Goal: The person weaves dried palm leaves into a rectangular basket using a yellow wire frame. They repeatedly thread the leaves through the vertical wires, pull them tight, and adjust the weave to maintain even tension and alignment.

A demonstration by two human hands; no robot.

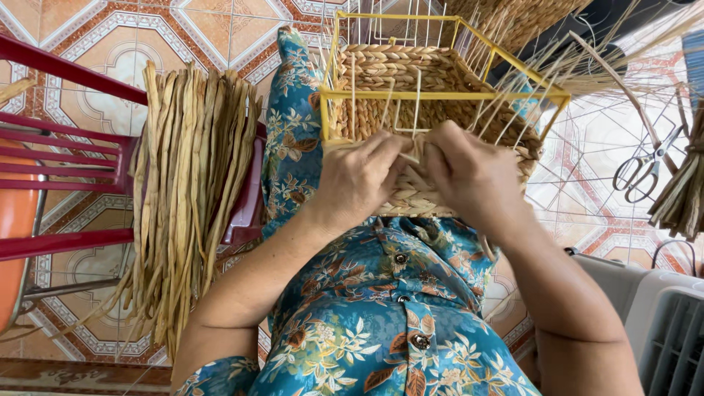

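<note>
A half-woven basket (433, 81) on its yellow wire frame (440, 94) rests on her lap. Dried fibre strips (191, 191) drape a red chair (66, 147). Left hand (359, 180) and right hand (469, 176) pinch, seemingly, one strand (416, 150) at the near wall.

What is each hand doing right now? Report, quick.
Left hand: closed on the woven basket, pinching a fibre strand.
Right hand: closed on the same basket's near wall.

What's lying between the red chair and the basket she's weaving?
In the head view, a bundle of dried straw strands hangs over the red chair, beside the basket.
</note>
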